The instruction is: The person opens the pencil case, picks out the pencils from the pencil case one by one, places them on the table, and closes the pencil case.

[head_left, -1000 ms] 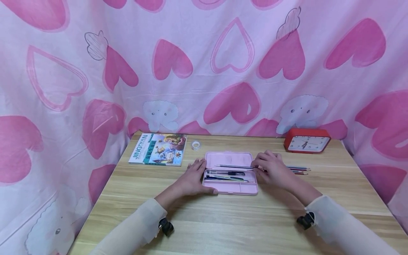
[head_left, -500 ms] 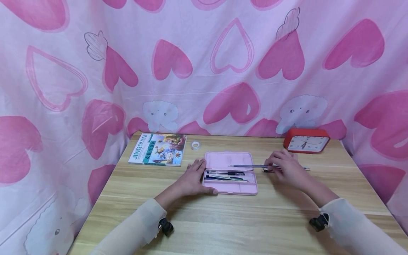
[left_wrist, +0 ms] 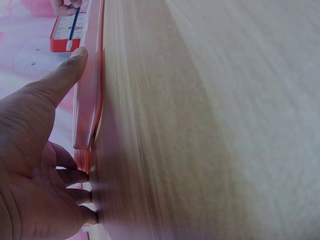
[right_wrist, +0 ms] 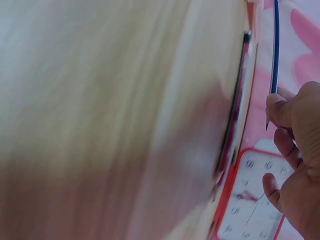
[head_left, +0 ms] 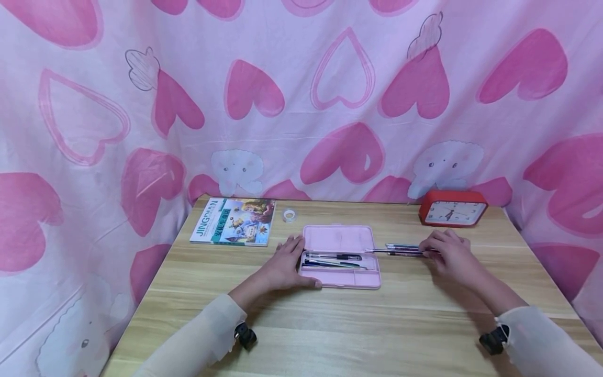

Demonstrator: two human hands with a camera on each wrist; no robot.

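Right hand pinches 1 pencil, long axis pointing left toward the pencil case; nearer left hand, fingers extended, touches that case.

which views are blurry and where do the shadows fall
Head view: mostly sharp, with a soft shadow below the right hand on the light brown wooden table; left wrist view: table grain soft and hazy toward the right; right wrist view: table smeared, a broad shadow across it, the slim dark blue pencil clearer than the grain.
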